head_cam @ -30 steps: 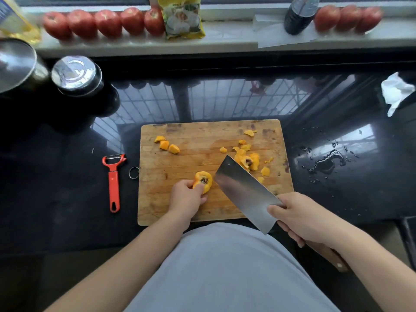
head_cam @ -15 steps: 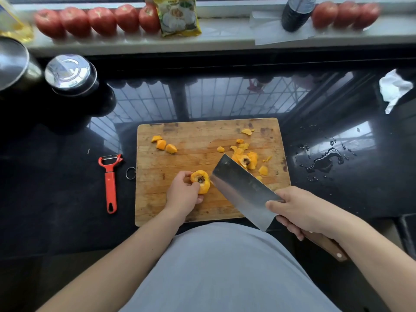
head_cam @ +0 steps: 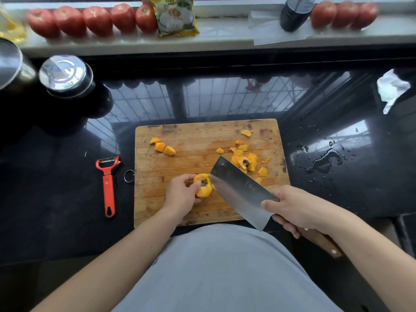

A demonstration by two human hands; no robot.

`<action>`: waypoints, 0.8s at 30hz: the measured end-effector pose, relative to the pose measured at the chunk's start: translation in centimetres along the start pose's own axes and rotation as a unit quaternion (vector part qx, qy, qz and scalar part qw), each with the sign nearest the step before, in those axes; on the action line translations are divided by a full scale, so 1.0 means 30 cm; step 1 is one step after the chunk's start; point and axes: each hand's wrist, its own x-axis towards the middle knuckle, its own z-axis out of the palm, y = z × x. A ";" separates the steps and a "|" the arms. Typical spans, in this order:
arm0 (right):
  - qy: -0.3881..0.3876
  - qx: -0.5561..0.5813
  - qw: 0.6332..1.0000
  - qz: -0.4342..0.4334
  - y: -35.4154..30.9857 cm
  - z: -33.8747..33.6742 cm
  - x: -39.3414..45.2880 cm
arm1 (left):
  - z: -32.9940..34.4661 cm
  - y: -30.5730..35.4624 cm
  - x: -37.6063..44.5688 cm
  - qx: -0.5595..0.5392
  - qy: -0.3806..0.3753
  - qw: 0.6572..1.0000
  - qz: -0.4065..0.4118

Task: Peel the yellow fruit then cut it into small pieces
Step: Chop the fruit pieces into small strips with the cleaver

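Observation:
A peeled yellow fruit (head_cam: pixel 204 189) with a dark stem spot sits on the wooden cutting board (head_cam: pixel 180 163). My left hand (head_cam: pixel 182 194) pinches it from the left. My right hand (head_cam: pixel 297 210) grips the wooden handle of a wide cleaver (head_cam: pixel 240 191). The blade's front corner touches the fruit's right side. Three cut yellow pieces (head_cam: pixel 162 147) lie at the board's upper left. A heap of peel and scraps (head_cam: pixel 245 162) lies at the upper right, behind the blade.
A red peeler (head_cam: pixel 108 183) lies on the black counter left of the board. Two steel-lidded pots (head_cam: pixel 65 75) stand at the back left. Water drops (head_cam: pixel 324 158) and a crumpled tissue (head_cam: pixel 391 88) are to the right. Red tomatoes (head_cam: pixel 94 20), a yellow packet and a dark bottle line the sill.
The cleaver has moved left until its corner meets the fruit. My left hand has shifted its pinch on the fruit slightly.

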 end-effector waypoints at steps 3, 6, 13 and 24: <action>-0.019 -0.007 1.000 -0.008 0.003 -0.025 0.011 | 0.011 -0.004 -0.004 -0.023 0.009 1.000 -0.008; -0.043 -0.015 0.999 0.007 0.008 -0.054 0.019 | 0.020 -0.008 -0.010 -0.035 0.020 0.999 0.001; -0.063 0.011 0.997 0.031 -0.021 -0.072 0.016 | 0.040 0.001 -0.015 -0.036 0.050 0.998 0.001; -0.056 0.023 0.997 0.050 -0.053 -0.039 0.019 | 0.050 -0.007 -0.021 0.039 0.071 0.996 0.043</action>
